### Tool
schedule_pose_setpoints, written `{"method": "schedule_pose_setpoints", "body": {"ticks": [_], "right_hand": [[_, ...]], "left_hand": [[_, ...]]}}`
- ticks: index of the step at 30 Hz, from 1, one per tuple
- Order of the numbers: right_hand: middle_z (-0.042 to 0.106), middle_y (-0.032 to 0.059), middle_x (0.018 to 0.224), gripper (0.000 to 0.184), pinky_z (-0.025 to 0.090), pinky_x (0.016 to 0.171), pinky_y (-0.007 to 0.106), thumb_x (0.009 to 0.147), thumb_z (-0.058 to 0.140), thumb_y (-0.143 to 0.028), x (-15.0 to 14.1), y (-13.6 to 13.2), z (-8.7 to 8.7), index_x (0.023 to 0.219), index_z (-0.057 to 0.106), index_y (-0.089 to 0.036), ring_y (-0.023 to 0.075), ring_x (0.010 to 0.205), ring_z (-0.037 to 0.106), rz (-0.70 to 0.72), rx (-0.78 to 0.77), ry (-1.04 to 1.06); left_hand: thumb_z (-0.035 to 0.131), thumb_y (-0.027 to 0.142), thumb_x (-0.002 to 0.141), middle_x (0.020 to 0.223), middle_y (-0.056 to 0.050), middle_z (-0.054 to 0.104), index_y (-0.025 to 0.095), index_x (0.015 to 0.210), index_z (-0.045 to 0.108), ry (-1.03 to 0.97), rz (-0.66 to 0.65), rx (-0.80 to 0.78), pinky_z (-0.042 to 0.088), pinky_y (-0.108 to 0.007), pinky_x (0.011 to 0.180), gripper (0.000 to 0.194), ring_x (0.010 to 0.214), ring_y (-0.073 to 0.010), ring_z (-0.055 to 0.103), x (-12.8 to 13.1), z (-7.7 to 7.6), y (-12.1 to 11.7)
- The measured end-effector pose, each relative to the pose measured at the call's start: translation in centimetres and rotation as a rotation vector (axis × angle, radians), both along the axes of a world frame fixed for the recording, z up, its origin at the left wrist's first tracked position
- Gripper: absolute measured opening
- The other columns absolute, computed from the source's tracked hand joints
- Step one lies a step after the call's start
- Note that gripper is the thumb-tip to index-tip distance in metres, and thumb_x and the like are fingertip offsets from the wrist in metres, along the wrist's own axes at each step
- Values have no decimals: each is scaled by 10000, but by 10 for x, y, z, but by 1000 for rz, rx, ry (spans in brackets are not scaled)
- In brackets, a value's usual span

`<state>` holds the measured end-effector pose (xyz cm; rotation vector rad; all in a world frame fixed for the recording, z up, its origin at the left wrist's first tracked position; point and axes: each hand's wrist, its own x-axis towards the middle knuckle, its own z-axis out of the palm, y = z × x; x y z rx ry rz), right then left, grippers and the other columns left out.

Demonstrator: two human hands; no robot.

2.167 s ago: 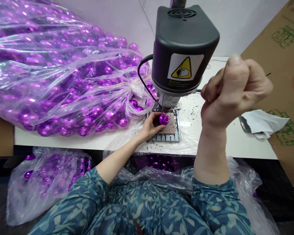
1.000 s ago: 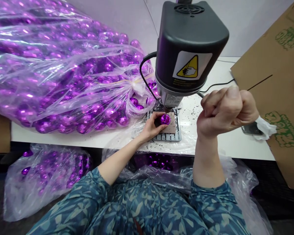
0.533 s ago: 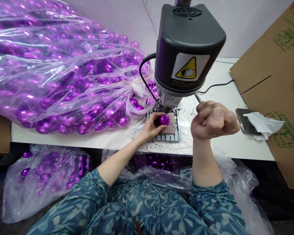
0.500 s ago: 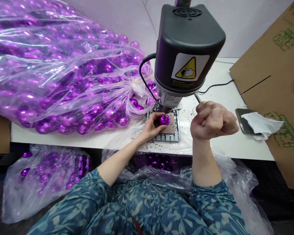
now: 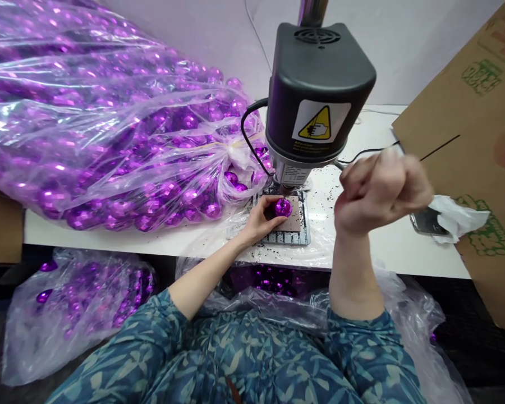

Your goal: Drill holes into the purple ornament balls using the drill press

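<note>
The yellow-and-white label (image 5: 321, 122) on the black drill head (image 5: 320, 64) reads "Attention". My right hand (image 5: 381, 193), closed round the grey metal lever (image 5: 340, 164), sits higher than half a second ago. My left hand (image 5: 263, 220) pinches the round purple faceted ball (image 5: 283, 209), top towards the dark chuck (image 5: 286, 190), on the brown board (image 5: 292, 225) near the white surface (image 5: 408, 252)'s front edge.

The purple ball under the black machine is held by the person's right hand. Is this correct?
Not quite: the head view shows the left hand, not the right hand, holding the purple ball under the black machine.
</note>
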<state>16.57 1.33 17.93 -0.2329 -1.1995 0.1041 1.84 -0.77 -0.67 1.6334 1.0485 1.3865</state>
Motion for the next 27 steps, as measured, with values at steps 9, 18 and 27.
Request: {"method": "schedule_pose_setpoints", "body": {"ticks": [9, 18, 27], "right_hand": [[287, -86, 392, 657, 164, 314, 255, 725, 817, -576, 3, 21, 49, 548, 292, -222, 43, 308, 273, 167, -358, 43], [262, -92, 419, 472, 195, 375, 182, 899, 582, -204, 0, 15, 48, 555, 258, -209, -6, 339, 325, 142, -408, 64], [257, -97, 420, 464, 180, 364, 199, 893, 580, -153, -1, 15, 48, 559, 266, -223, 1, 334, 309, 170, -363, 94]], "left_hand": [[821, 416, 887, 1183, -109, 716, 221, 1230, 628, 253, 165, 282, 637, -463, 920, 439, 1106, -282, 724, -2, 13, -55], [708, 524, 959, 1288, -112, 728, 288, 1342, 624, 504, -39, 537, 639, -534, 987, 458, 1203, -308, 708, -27, 17, -89], [754, 90, 754, 798, -62, 637, 189, 882, 760, 701, 196, -11, 531, -502, 1055, 162, 961, -319, 686, -112, 41, 72]]}}
